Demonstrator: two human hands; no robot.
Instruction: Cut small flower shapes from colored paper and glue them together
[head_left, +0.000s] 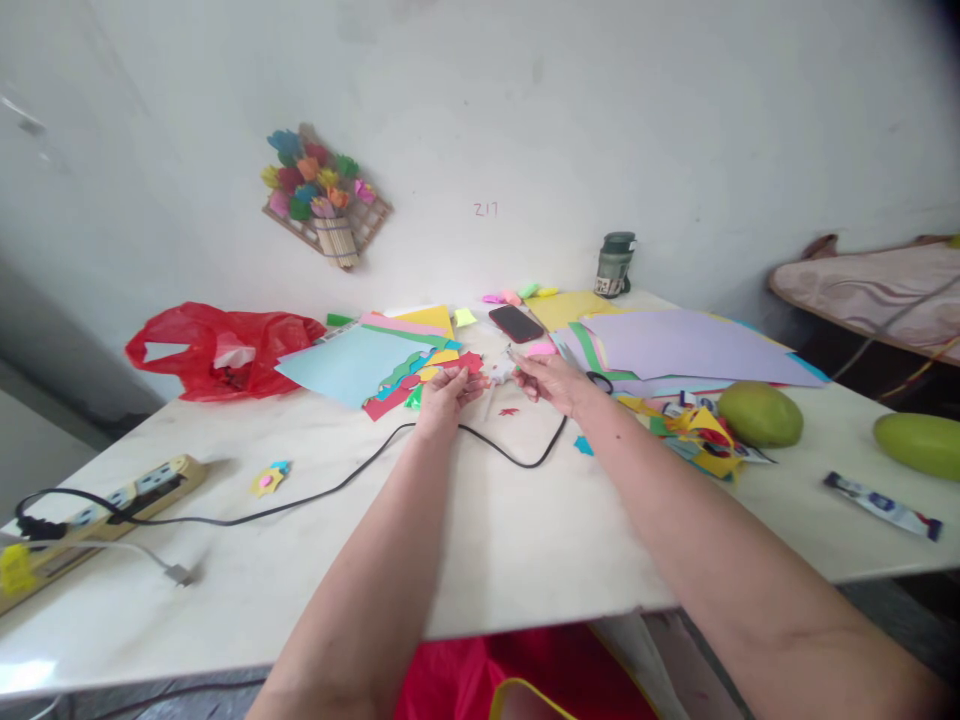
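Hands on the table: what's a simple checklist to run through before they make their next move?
1. Left wrist free of the black cord: not ok; the cord runs beneath the left hand's wrist.
2. Right hand's hold: cannot tell; its fingertips are blurred beside a white item.
3. Phone apart from both hands: ok, lying beyond them.
4. Bottle upright: ok, near the wall.
5. Yellow paper flower apart from the cord: ok.

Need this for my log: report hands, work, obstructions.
Left hand by red paper, right hand by blurred white item; grips unclear. Black cord passes under left wrist.
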